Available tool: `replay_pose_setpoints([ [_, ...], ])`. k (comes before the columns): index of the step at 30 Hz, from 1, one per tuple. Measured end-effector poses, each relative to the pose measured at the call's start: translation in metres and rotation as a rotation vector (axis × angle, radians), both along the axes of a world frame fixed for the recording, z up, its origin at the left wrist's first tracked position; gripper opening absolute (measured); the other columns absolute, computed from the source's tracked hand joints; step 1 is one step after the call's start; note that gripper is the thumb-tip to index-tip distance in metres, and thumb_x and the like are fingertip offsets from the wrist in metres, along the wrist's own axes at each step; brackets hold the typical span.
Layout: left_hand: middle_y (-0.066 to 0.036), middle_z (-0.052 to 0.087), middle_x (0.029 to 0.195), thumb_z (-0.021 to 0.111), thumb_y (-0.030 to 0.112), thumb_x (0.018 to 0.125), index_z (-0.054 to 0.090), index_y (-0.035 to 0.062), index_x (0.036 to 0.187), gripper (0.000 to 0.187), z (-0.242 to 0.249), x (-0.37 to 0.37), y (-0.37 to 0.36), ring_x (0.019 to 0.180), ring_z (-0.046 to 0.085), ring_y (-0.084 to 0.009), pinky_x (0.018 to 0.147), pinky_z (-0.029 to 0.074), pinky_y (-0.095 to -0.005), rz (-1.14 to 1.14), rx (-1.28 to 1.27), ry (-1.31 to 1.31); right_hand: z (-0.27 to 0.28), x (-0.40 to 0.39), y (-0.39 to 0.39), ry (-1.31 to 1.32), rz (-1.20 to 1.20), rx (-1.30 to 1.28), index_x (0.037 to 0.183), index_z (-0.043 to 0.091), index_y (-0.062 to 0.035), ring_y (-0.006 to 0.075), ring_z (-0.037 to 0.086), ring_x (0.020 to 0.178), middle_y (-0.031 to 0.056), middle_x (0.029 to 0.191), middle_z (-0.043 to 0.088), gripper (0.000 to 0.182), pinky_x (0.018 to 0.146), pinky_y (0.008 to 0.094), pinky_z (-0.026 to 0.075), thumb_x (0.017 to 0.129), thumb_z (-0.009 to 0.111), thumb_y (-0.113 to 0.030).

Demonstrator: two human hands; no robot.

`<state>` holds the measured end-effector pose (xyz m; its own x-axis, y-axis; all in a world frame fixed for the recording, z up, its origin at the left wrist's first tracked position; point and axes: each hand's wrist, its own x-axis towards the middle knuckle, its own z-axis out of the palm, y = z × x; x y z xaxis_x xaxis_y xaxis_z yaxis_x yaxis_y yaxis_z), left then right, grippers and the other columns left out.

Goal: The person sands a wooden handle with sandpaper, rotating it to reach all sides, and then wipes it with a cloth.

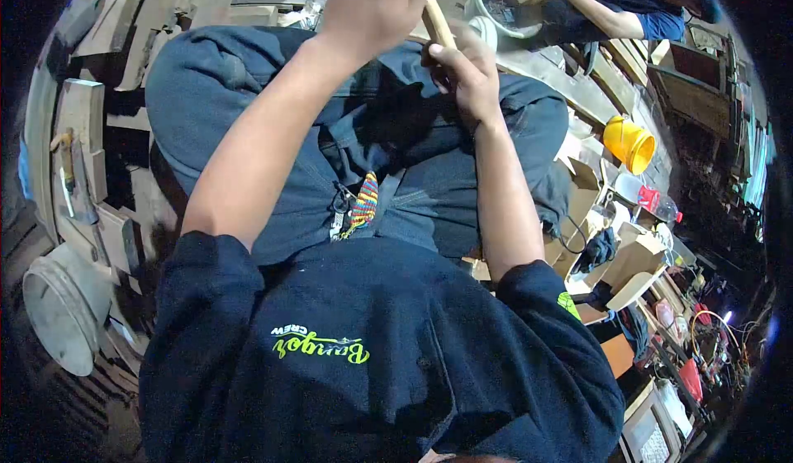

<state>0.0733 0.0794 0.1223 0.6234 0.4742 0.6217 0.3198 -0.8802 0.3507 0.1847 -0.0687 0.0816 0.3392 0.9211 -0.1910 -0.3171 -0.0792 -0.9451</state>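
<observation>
A light wooden stick (pixel 437 23) slants between my two hands, above my crossed legs. My right hand (pixel 469 79) is closed round its lower end, with the thumb lying along it. My left hand (pixel 372 4) is at the top edge of the view, fingers curled closed beside the stick's upper end. What it grips is hidden behind the fingers and cut off by the frame. Below the hands, a striped multicoloured key pouch (pixel 364 201) hangs at my waist on my dark trousers.
Another person's arm (pixel 591 9) reaches toward a white bucket (pixel 529 29) at the upper right. A yellow bucket (pixel 629 144) and a red-labelled bottle (pixel 659 204) lie to my right. On my left are wood pieces (pixel 81 116), a wooden-handled tool (pixel 66 174) and a grey bucket (pixel 62 310).
</observation>
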Motion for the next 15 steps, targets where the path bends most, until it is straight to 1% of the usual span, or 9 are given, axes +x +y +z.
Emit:
replay_pose_setpoints([
  [2, -0.01, 0.069, 0.116, 0.058, 0.026, 0.091, 0.07, 0.0107, 0.11, 0.027, 0.0, 0.0, -0.016, 0.13, 0.049, -0.0354, 0.106, 0.019, -0.0703, -0.031, 0.074, 0.076, 0.003, 0.004, -0.001, -0.005, 0.022, -0.13, 0.127, 0.055, 0.0066, 0.0152, 0.062, 0.097, 0.0111, 0.111, 0.066, 0.043, 0.084, 0.0274, 0.049, 0.086, 0.061, -0.004],
  [4, -0.008, 0.068, 0.119, 0.06, 0.029, 0.09, 0.071, 0.0138, 0.111, 0.028, -0.012, -0.007, -0.03, 0.129, 0.051, -0.0347, 0.105, 0.021, -0.0705, -0.212, 0.029, 0.098, -0.012, -0.002, 0.0, 0.034, -0.106, 0.112, 0.126, 0.056, 0.0054, 0.0153, 0.064, 0.096, 0.0093, 0.107, 0.067, 0.043, 0.082, 0.0274, 0.05, 0.085, 0.061, -0.004],
  [6, -0.008, 0.068, 0.119, 0.059, 0.027, 0.091, 0.071, 0.0125, 0.111, 0.028, -0.004, -0.004, -0.025, 0.131, 0.05, -0.0346, 0.106, 0.021, -0.0696, -0.218, 0.047, 0.132, -0.009, 0.002, 0.0, 0.003, -0.077, 0.021, 0.127, 0.056, 0.0054, 0.0163, 0.064, 0.095, 0.0099, 0.107, 0.067, 0.044, 0.085, 0.0279, 0.05, 0.085, 0.061, -0.005],
  [8, -0.01, 0.068, 0.119, 0.058, 0.025, 0.09, 0.07, 0.0109, 0.112, 0.028, 0.002, 0.0, -0.007, 0.131, 0.049, -0.0358, 0.107, 0.021, -0.0684, -0.012, 0.044, 0.09, -0.003, 0.004, 0.0, 0.022, -0.033, -0.04, 0.127, 0.055, 0.0059, 0.0169, 0.064, 0.097, 0.0104, 0.108, 0.066, 0.044, 0.087, 0.0282, 0.049, 0.085, 0.061, -0.005],
  [9, -0.013, 0.067, 0.121, 0.057, 0.024, 0.092, 0.07, 0.0095, 0.111, 0.028, 0.002, -0.002, -0.002, 0.131, 0.049, -0.0379, 0.108, 0.021, -0.068, 0.012, 0.037, 0.061, 0.0, 0.003, 0.001, 0.041, 0.017, -0.09, 0.127, 0.055, 0.0064, 0.0175, 0.063, 0.1, 0.0108, 0.11, 0.066, 0.044, 0.089, 0.0286, 0.049, 0.085, 0.061, -0.005],
  [10, -0.013, 0.067, 0.121, 0.057, 0.024, 0.092, 0.07, 0.0095, 0.111, 0.028, -0.002, -0.003, -0.005, 0.131, 0.049, -0.0379, 0.108, 0.021, -0.068, 0.014, 0.038, 0.062, 0.001, 0.004, -0.001, 0.042, 0.019, -0.089, 0.127, 0.055, 0.0064, 0.0175, 0.063, 0.1, 0.0108, 0.11, 0.066, 0.044, 0.089, 0.0286, 0.049, 0.085, 0.061, -0.005],
  [12, -0.015, 0.065, 0.122, 0.056, 0.023, 0.091, 0.069, 0.0098, 0.115, 0.03, -0.007, -0.005, -0.015, 0.131, 0.048, -0.0388, 0.106, 0.021, -0.0698, -0.144, -0.001, 0.073, 0.002, 0.006, -0.001, 0.04, 0.054, -0.114, 0.127, 0.055, 0.0068, 0.0169, 0.064, 0.094, 0.0111, 0.108, 0.066, 0.045, 0.082, 0.0283, 0.05, 0.085, 0.062, -0.007],
  [13, -0.015, 0.065, 0.124, 0.057, 0.024, 0.089, 0.067, 0.0107, 0.119, 0.034, -0.005, -0.007, -0.026, 0.132, 0.047, -0.0386, 0.105, 0.021, -0.0709, -0.191, 0.001, 0.138, -0.009, -0.005, 0.001, -0.047, -0.136, 0.053, 0.128, 0.055, 0.0067, 0.0158, 0.064, 0.082, 0.0114, 0.104, 0.067, 0.046, 0.07, 0.0279, 0.051, 0.086, 0.063, -0.011],
  [15, -0.014, 0.065, 0.125, 0.056, 0.024, 0.09, 0.066, 0.0108, 0.12, 0.035, -0.008, -0.004, -0.017, 0.133, 0.047, -0.0384, 0.105, 0.02, -0.0711, -0.177, 0.014, 0.135, -0.007, 0.001, 0.005, -0.11, -0.083, 0.055, 0.128, 0.054, 0.007, 0.0158, 0.064, 0.079, 0.0116, 0.101, 0.067, 0.046, 0.066, 0.0277, 0.05, 0.087, 0.062, -0.012],
])
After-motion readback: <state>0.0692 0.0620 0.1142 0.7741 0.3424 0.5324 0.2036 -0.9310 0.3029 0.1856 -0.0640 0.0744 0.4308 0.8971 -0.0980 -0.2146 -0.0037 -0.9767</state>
